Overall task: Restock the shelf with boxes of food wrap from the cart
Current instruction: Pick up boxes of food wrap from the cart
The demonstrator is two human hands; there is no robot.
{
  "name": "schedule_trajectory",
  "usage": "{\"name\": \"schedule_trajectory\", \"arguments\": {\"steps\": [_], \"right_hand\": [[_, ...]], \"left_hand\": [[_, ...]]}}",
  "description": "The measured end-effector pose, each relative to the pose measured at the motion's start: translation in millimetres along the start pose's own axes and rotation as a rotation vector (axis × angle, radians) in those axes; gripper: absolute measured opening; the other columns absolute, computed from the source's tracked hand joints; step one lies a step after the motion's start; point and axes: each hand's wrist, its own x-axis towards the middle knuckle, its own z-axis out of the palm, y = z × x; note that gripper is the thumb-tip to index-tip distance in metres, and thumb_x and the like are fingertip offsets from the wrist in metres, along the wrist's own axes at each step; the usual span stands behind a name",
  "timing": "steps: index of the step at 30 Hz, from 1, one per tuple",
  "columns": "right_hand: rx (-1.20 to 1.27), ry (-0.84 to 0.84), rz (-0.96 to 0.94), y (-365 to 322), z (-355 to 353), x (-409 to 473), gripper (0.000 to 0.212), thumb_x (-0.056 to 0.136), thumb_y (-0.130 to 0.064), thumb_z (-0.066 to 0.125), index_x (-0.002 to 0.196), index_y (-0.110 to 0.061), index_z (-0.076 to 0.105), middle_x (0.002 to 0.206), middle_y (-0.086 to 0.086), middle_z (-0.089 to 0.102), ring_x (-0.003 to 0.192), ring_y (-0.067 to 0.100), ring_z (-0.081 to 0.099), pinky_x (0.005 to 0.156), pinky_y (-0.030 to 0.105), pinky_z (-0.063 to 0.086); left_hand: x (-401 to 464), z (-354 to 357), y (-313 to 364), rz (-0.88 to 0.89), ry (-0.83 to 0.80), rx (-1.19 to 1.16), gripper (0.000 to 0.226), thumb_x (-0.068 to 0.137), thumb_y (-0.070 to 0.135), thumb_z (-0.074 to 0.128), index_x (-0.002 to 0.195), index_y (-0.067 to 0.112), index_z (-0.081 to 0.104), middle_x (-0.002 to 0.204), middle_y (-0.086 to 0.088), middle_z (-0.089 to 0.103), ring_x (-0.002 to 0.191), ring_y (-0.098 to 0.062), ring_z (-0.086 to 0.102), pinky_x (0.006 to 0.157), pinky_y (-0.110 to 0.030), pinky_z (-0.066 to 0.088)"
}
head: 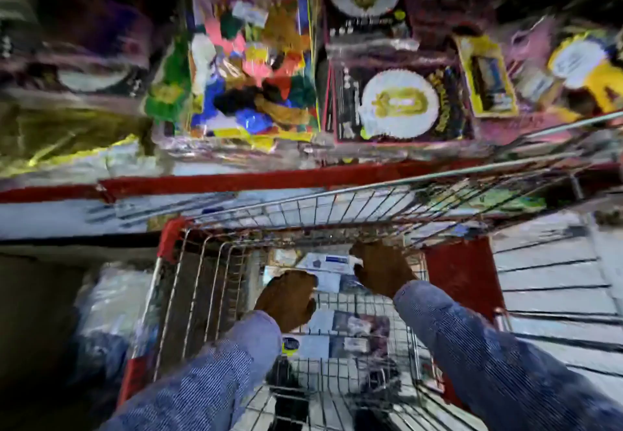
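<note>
Two hands reach down into the wire cart (188,296) that fills the lower middle of the frame, and I read the whole view as heavily blurred. My left hand (286,299) sits just below centre, fingers curled downward over a pale box of food wrap (325,277); I cannot tell whether it actually grips the box or only rests on it. My right hand (382,267), a little higher and to the right, has its fingers bent over the far end of another pale box (332,259), touching it at the edge, though the blur keeps me from saying whether the grip is closed. Both arms wear blue textured sleeves (488,346) that enter from the bottom corners.

More boxes (347,324) lie lower in the basket, white and dark printed, stacked flat against the wire floor. The cart has red plastic corners (170,233) and a red panel (462,275) at the right of centre.

Above the cart, a red shelf edge (209,181) runs across the middle of the frame, with a white strip beneath it. On the shelf in the upper half sit a clear pack of many-coloured items (253,60) at upper centre and dark packs showing white paper plates (399,103) to its right. Yellow packaged goods (487,76) fill the upper right. The upper left is dark and smeared. Pale tiled floor (556,279) shows at the right edge.
</note>
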Motion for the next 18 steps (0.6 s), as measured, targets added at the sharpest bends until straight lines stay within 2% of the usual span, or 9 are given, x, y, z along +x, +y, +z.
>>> {"name": "schedule_trajectory", "arguments": {"steps": [2,5,8,10,12,15,18], "right_hand": [[0.054,-0.049,0.013,2,18,21,0.055,0.099,-0.027,0.049,0.151,-0.015,0.037,0.153,0.011,0.044,0.138,0.030,0.046,0.111,0.041,0.043],[0.069,-0.060,0.015,6,46,51,0.054,0.098,-0.024,0.051,0.150,-0.015,0.038,0.153,0.012,0.045,0.138,0.031,0.046,0.112,0.039,0.042],[0.029,-0.060,-0.039,5,66,66,0.053,0.096,-0.024,0.054,0.146,-0.015,0.042,0.146,0.014,0.052,0.133,0.033,0.051,0.107,0.043,0.047],[0.016,-0.074,-0.073,6,73,76,0.052,0.095,-0.024,0.056,0.145,-0.014,0.044,0.143,0.014,0.054,0.131,0.032,0.052,0.105,0.043,0.048],[-0.029,-0.087,-0.112,6,78,81,0.052,0.094,-0.025,0.056,0.143,-0.013,0.045,0.141,0.013,0.055,0.130,0.032,0.052,0.104,0.042,0.047],[-0.101,-0.107,-0.172,10,84,88,0.058,0.095,-0.028,0.055,0.148,-0.013,0.038,0.145,0.014,0.051,0.132,0.032,0.049,0.106,0.043,0.045],[-0.177,-0.132,-0.248,14,85,93,0.064,0.098,-0.031,0.052,0.154,-0.013,0.028,0.152,0.012,0.043,0.138,0.029,0.044,0.110,0.041,0.042]], "left_hand": [[23,12,-5,0.049,-0.035,0.027,0.046,0.096,0.022,0.057,0.140,0.008,0.049,0.140,-0.017,0.055,0.128,-0.035,0.052,0.104,-0.042,0.045],[55,39,-17,0.175,-0.014,0.161,0.042,0.085,0.006,0.066,0.126,-0.003,0.058,0.119,-0.026,0.065,0.106,-0.042,0.064,0.086,-0.044,0.056],[67,59,-27,0.184,-0.048,0.358,0.033,0.087,0.006,0.052,0.120,0.007,0.057,0.116,-0.015,0.063,0.103,-0.036,0.059,0.084,-0.044,0.050],[72,67,-33,0.194,-0.035,0.403,0.032,0.084,0.007,0.053,0.115,0.011,0.058,0.114,-0.012,0.063,0.101,-0.033,0.059,0.080,-0.042,0.047],[74,76,-38,0.175,-0.042,0.475,0.040,0.078,0.010,0.063,0.117,0.011,0.057,0.119,-0.012,0.062,0.101,-0.032,0.060,0.077,-0.039,0.049],[78,87,-44,0.142,-0.004,0.533,0.068,0.061,0.016,0.081,0.124,0.012,0.059,0.125,-0.011,0.063,0.104,-0.030,0.062,0.078,-0.038,0.052],[83,91,-45,0.154,0.038,0.564,0.062,0.066,0.015,0.080,0.124,0.013,0.060,0.118,-0.008,0.066,0.102,-0.029,0.063,0.082,-0.038,0.052]]}}
